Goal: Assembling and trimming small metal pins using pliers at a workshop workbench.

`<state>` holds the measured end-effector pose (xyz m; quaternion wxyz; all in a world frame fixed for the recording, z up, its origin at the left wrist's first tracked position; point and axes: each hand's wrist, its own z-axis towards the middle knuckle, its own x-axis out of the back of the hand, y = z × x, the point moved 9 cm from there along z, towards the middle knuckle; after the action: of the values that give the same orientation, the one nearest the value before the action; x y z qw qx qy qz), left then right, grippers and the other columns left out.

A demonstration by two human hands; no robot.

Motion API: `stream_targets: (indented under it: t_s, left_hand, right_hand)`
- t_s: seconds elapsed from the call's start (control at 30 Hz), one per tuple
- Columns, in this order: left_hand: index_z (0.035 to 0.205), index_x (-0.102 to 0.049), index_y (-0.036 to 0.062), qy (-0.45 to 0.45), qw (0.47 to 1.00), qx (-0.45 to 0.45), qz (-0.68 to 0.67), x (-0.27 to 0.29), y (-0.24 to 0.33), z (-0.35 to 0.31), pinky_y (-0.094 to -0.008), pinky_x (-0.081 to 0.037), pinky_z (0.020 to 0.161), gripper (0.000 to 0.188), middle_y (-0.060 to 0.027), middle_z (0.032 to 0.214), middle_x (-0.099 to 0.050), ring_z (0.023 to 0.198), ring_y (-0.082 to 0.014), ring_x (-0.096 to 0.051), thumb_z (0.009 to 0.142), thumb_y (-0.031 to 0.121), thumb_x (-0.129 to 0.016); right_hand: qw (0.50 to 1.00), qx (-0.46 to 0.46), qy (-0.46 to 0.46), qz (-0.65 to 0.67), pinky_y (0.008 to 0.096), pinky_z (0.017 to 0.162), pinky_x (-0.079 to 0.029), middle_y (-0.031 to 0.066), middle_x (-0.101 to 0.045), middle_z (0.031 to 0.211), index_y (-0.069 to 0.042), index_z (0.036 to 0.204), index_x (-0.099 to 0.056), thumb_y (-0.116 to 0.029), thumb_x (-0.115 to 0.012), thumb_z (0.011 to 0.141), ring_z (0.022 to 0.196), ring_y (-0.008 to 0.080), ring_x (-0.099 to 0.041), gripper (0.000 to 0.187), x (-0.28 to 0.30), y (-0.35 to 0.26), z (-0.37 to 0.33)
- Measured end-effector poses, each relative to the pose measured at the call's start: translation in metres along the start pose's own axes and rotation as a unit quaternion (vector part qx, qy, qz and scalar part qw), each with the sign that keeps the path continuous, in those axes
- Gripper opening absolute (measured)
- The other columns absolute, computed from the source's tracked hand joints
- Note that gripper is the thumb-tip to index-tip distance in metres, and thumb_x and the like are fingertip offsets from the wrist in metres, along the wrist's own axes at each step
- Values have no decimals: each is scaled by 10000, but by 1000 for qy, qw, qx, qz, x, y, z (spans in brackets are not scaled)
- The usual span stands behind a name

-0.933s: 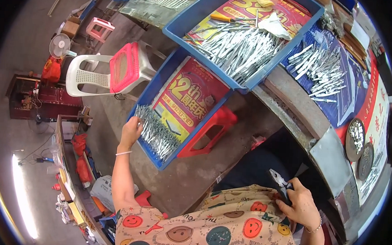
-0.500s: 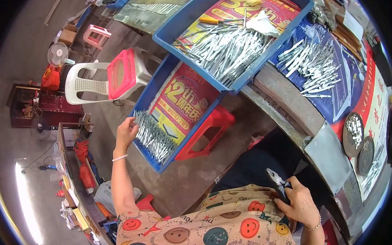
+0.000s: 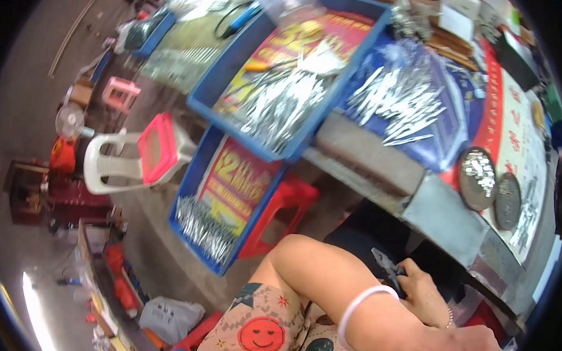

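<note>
My right hand (image 3: 423, 293) is closed round the dark handles of a pair of pliers (image 3: 387, 263), whose metal jaws point up and to the left over my lap. My left forearm crosses in front of my body, a pale band on its wrist. The left hand (image 3: 465, 346) lies at the lower right, close to my right wrist; it is blurred and its fingers are hidden. To the left, a lower blue tray (image 3: 253, 227) holds many slim silvery metal pieces (image 3: 205, 227) at its near end. Another pile of such pieces (image 3: 284, 106) fills part of the upper blue tray (image 3: 238, 130).
A red stool (image 3: 292, 207) stands under the lower tray. On the bench to the right are loose metal strips (image 3: 400, 108), a heavy metal bar (image 3: 366, 154) and two round dark dishes (image 3: 476, 193) (image 3: 507, 201) of small parts. A white chair (image 3: 109, 162) stands at left.
My left hand has left the metal pieces in the lower tray and swung across my body to the lower right. The whole view has shifted. The pliers stay in my right hand.
</note>
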<state>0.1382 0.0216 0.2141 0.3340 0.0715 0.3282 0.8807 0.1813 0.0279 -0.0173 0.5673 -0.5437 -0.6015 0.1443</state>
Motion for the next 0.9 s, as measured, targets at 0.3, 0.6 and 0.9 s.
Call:
stream_targets:
  t_s: [0.3, 0.6, 0.9]
  left_hand:
    - [1144, -618, 34, -111, 994, -5, 10, -4, -39, -21, -368, -488, 699, 293, -118, 1102, -619, 856, -283, -623, 941, 240, -568]
    - [1012, -630, 8, 46, 729, 337, 594, 187, -139, -80, -391, -501, 703, 203, -156, 933, -607, 818, -345, -617, 813, 17, -668]
    - [900, -569, 32, -12, 615, 383, 689, 215, -172, -106, -427, -470, 702, 146, -135, 866, -559, 821, -339, -581, 808, 54, -680]
  right_hand:
    - [992, -73, 12, 107, 422, 709, -527, 220, -584, 1050, 8, 836, -679, -274, -698, 822, 768, 378, -626, 284, 7, 48, -34]
    - [995, 30, 3, 99, 443, 659, -503, 219, -524, 957, 64, 837, -628, -303, -647, 870, 743, 382, -584, 369, 11, 60, -30]
    - [994, 16, -5, 111, 414, 719, -514, 202, -545, 1059, 15, 920, -668, -263, -673, 860, 819, 359, -607, 284, 12, 58, -36]
